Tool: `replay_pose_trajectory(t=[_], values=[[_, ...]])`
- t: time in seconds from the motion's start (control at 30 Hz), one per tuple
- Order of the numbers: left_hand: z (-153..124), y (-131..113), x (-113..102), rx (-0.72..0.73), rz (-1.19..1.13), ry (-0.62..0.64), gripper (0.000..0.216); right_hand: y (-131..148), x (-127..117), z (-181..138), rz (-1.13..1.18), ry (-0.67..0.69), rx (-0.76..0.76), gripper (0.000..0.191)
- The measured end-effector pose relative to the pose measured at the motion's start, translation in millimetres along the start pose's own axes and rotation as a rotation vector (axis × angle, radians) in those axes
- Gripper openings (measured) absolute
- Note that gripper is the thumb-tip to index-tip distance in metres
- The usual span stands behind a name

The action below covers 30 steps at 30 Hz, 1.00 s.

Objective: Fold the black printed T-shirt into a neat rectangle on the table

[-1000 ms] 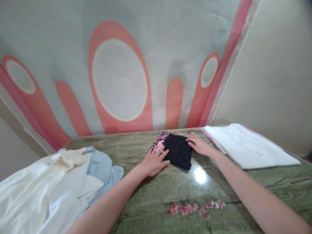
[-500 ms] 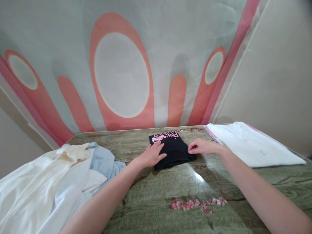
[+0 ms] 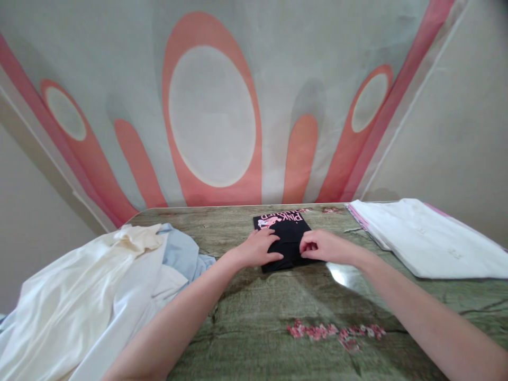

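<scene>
A small folded black garment [image 3: 286, 231] with pink lettering lies at the far middle of the green wood-grain table [image 3: 254, 312]. My left hand [image 3: 257, 248] rests flat on its near left part, fingers stretched out. My right hand [image 3: 321, 246] sits on the near right edge of the garment with its fingers curled in a pinch on the fabric. Both hands almost meet over the garment's near edge.
A loose heap of cream and light blue clothes [image 3: 99, 286] covers the table's left side. A neat stack of folded white cloth [image 3: 428, 238] lies at the right. A pink flower print [image 3: 333, 332] marks the table near me. A patterned wall stands behind.
The black garment has turned square to me and sits more centred. My right hand slid from its far right corner to its near edge and curled shut; both hands drew closer together.
</scene>
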<state>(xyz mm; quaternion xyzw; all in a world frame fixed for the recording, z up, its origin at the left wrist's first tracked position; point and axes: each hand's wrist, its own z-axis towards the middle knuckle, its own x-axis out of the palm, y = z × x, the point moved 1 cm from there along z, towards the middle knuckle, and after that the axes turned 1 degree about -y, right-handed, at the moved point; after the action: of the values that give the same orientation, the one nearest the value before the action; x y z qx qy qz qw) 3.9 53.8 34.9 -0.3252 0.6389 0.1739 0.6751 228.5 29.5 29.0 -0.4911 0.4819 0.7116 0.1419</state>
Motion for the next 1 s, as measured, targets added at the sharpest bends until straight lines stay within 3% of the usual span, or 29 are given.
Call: replay_pose_trajectory(t=[0.13,0.27,0.43,0.53,0.63,0.73,1.0], values=[[-9,-10,-14,0.062,-0.026,0.14,0.05,17,12,4,0.026,0.009,-0.16,0.015],[-12,-11,-12,0.05,-0.03,0.273,0.042,21,21,6,0.024,0.115,-0.188,0.019],[-11,-7,-13,0.028,-0.077,0.291,0.036,19,3,1,0.058,0.1,-0.159,0.019],[-12,-7,-18,0.036,-0.085,0.3,0.031,6,-15,-8,0.044,0.073,0.008,0.023],[-13,-6,-22,0.07,-0.082,0.278,0.022,-11,-25,-18,-0.014,0.122,0.129,0.039],[-13,-2,-22,0.08,-0.098,0.242,0.026,-23,-28,-25,-0.089,0.162,0.124,0.05],[-8,16,-11,0.044,-0.225,0.292,0.04,-33,-21,-27,-0.115,0.227,0.079,0.045]])
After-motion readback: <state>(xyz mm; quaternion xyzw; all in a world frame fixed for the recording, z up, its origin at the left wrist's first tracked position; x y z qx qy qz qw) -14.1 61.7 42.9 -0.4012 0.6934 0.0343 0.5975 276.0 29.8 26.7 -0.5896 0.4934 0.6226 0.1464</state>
